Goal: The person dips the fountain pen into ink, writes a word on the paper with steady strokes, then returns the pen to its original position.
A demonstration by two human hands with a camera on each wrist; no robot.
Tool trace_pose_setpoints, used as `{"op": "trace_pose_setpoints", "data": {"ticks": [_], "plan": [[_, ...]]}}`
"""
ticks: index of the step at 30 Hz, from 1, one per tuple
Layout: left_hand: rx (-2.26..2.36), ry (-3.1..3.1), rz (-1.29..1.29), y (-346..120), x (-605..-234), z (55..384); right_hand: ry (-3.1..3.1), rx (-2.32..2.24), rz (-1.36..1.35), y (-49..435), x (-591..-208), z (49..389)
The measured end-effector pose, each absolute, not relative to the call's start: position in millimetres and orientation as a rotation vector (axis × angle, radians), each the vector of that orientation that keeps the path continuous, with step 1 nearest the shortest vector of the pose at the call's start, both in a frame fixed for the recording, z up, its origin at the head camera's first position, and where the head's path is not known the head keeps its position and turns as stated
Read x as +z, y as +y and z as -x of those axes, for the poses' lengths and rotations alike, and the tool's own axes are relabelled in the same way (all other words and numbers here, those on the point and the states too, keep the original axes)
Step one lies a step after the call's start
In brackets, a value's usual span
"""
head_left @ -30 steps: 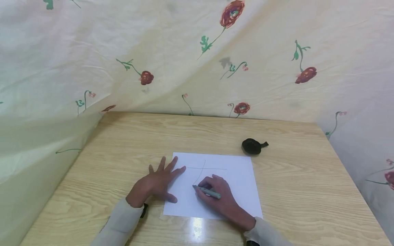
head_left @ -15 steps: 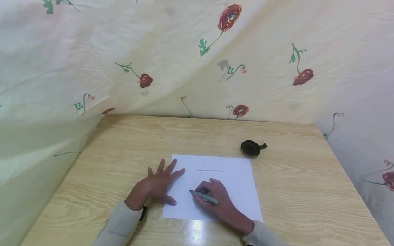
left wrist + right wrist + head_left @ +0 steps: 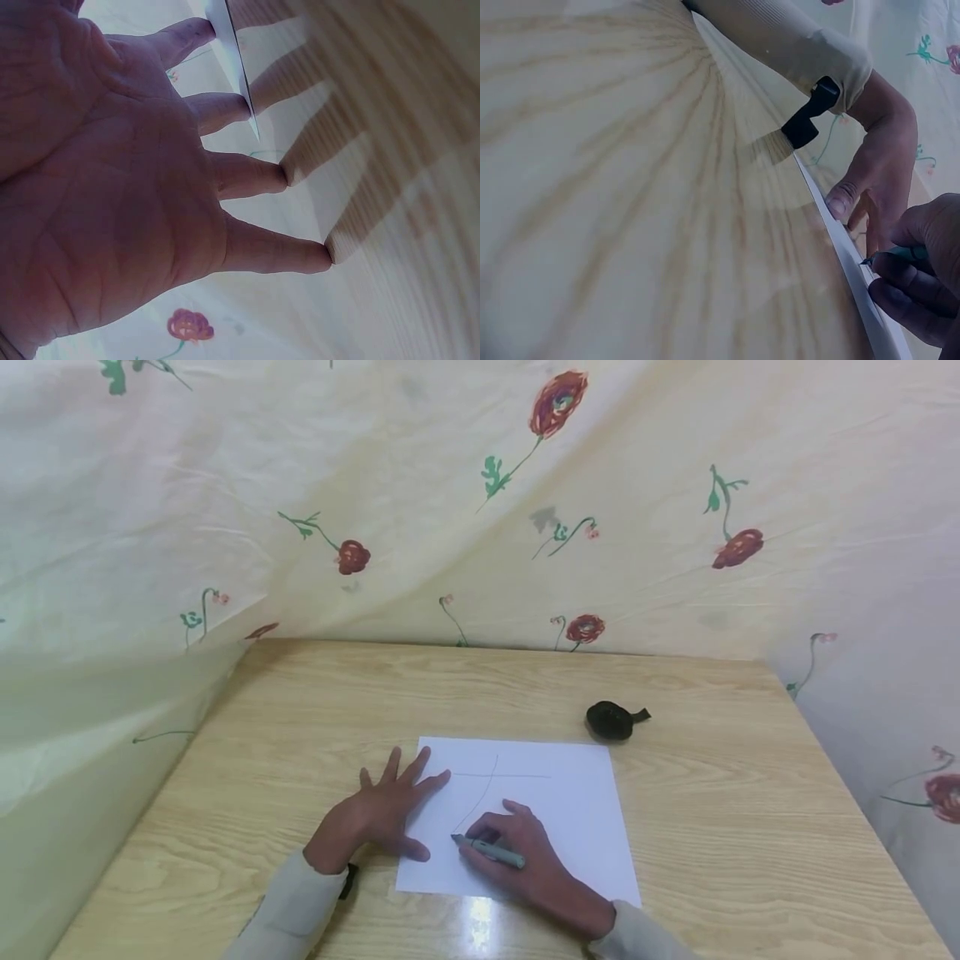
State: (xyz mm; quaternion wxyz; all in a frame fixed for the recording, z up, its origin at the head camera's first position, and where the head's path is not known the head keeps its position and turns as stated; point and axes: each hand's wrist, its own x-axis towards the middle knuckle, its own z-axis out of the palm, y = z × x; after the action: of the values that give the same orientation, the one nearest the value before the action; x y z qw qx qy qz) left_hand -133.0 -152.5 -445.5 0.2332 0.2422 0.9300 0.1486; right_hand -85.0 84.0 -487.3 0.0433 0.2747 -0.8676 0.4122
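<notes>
Your right grip point(image 3: 531, 856) pinched the marker point(image 3: 491, 852), tip at the paper point(image 3: 581, 814); your left grip point(image 3: 386, 810) lay spread across its edge. A clean stroke likely wanted light, even pressure.

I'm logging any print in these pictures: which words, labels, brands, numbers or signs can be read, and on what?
None can be read.
Paper: only two thin crossing lines, no word or number.
Pen: any print is too small to read.
Cloth: flower pattern, no lettering seen.
</notes>
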Motion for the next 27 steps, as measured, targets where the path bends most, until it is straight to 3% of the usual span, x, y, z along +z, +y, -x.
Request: {"op": "trace_pose_setpoints", "data": {"ticks": [27], "plan": [[0.395, 2.555, -0.676, -152.3, -448.6, 136.0, -2.504, 1.242, -0.762, 84.0, -489.5, 86.9]]}}
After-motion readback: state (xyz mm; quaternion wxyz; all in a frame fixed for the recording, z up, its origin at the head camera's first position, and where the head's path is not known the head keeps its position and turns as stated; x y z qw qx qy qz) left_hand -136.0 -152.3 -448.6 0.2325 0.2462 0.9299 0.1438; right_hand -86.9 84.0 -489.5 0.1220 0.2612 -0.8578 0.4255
